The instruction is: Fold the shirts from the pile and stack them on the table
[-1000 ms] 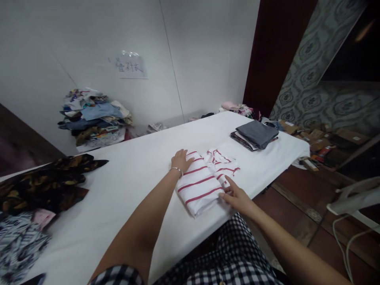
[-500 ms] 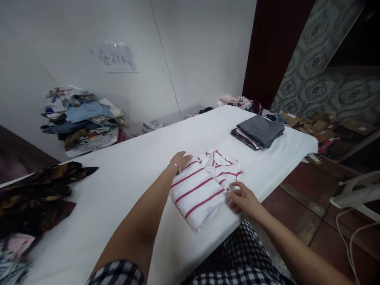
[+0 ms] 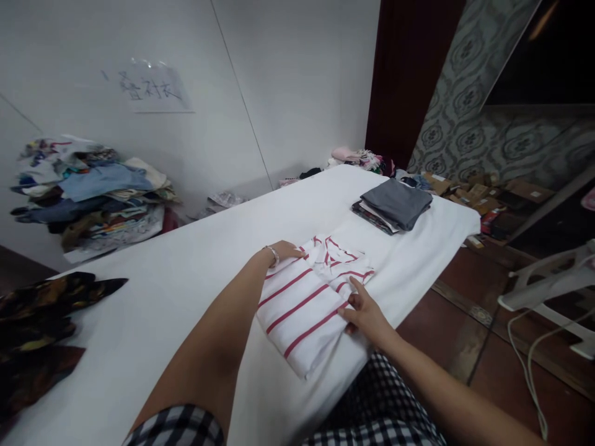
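Observation:
A white shirt with red stripes (image 3: 297,303) lies partly folded on the white-covered table, its collar end pointing away from me. My left hand (image 3: 284,251), with a bracelet at the wrist, has its fingers closed on the shirt's far left edge near the collar. At the right edge, my right hand (image 3: 365,314) grips the fabric, thumb on top; its other fingertips are partly hidden under the cloth. The shirt's near end rests flat, close to the table's front edge.
Farther along the white table (image 3: 209,266) sits a folded stack with a grey garment (image 3: 397,203) on top. Dark patterned clothing (image 3: 41,316) lies at left. Heaped clothes (image 3: 102,192) stand by the wall. A white plastic chair (image 3: 548,285) and cardboard boxes (image 3: 483,192) are at right.
My right hand has closed on the shirt's right edge, thumb now over the cloth. My left fingers have shifted slightly toward the collar. The view has turned a little right.

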`<control>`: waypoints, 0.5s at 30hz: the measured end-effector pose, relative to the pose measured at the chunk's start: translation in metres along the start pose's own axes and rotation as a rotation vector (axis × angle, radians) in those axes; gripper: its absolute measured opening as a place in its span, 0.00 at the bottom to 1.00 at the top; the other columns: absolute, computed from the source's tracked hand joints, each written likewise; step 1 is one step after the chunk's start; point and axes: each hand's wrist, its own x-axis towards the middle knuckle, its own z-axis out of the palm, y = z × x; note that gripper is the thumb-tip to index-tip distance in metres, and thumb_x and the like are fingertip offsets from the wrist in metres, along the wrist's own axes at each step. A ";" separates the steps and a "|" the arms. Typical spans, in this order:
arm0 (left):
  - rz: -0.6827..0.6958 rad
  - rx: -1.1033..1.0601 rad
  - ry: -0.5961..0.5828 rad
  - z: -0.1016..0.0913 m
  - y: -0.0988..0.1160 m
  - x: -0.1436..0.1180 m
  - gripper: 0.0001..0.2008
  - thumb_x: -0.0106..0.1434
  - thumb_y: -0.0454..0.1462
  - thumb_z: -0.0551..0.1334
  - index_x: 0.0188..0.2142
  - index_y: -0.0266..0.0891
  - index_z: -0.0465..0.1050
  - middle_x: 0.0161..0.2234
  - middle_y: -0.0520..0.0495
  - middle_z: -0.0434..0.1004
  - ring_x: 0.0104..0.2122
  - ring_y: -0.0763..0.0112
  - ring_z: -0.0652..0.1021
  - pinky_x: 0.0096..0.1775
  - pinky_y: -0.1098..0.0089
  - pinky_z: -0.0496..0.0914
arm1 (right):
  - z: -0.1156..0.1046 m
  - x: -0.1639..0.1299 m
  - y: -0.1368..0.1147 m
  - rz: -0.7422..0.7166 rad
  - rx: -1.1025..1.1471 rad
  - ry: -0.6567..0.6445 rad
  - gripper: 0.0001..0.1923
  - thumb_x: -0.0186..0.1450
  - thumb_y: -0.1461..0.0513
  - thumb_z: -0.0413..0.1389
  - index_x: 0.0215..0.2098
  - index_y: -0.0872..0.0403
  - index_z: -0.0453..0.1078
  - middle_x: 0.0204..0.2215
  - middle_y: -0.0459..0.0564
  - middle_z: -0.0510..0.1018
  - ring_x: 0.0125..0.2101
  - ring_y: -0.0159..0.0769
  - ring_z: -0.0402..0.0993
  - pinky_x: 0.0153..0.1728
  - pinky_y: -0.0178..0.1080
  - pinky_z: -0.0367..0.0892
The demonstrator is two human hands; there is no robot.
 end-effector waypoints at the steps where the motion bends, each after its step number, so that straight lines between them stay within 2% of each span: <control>1: -0.004 -0.054 0.001 -0.001 -0.002 -0.002 0.24 0.43 0.57 0.67 0.35 0.46 0.79 0.47 0.44 0.79 0.45 0.50 0.77 0.40 0.61 0.71 | 0.000 0.000 0.000 -0.014 -0.023 -0.005 0.53 0.52 0.61 0.62 0.68 0.48 0.39 0.34 0.44 0.70 0.21 0.28 0.66 0.17 0.34 0.67; 5: -0.030 -0.255 -0.008 -0.004 -0.011 -0.011 0.24 0.41 0.55 0.69 0.35 0.46 0.79 0.45 0.44 0.80 0.41 0.51 0.78 0.36 0.62 0.72 | 0.000 0.000 0.000 -0.040 -0.086 -0.005 0.49 0.51 0.62 0.60 0.67 0.51 0.45 0.28 0.41 0.69 0.20 0.28 0.63 0.17 0.31 0.62; 7: -0.024 -0.303 -0.006 -0.007 -0.013 -0.016 0.24 0.41 0.55 0.70 0.34 0.45 0.79 0.43 0.43 0.81 0.39 0.53 0.79 0.35 0.63 0.72 | -0.001 -0.001 -0.001 -0.036 -0.101 0.020 0.49 0.50 0.62 0.61 0.66 0.50 0.47 0.32 0.45 0.71 0.23 0.30 0.66 0.18 0.32 0.63; 10: -0.018 -0.303 0.021 -0.013 -0.017 -0.022 0.25 0.43 0.56 0.68 0.37 0.46 0.78 0.44 0.44 0.80 0.39 0.55 0.79 0.35 0.63 0.73 | -0.003 -0.002 -0.004 -0.061 -0.109 0.078 0.51 0.48 0.60 0.63 0.66 0.49 0.47 0.44 0.51 0.70 0.30 0.33 0.70 0.21 0.33 0.66; 15: -0.149 -0.194 0.229 -0.018 -0.037 -0.025 0.26 0.42 0.56 0.68 0.35 0.43 0.78 0.48 0.39 0.77 0.46 0.45 0.76 0.41 0.57 0.72 | 0.000 0.002 -0.013 -0.038 -0.159 0.055 0.56 0.48 0.57 0.65 0.69 0.48 0.39 0.54 0.58 0.67 0.32 0.36 0.72 0.20 0.33 0.66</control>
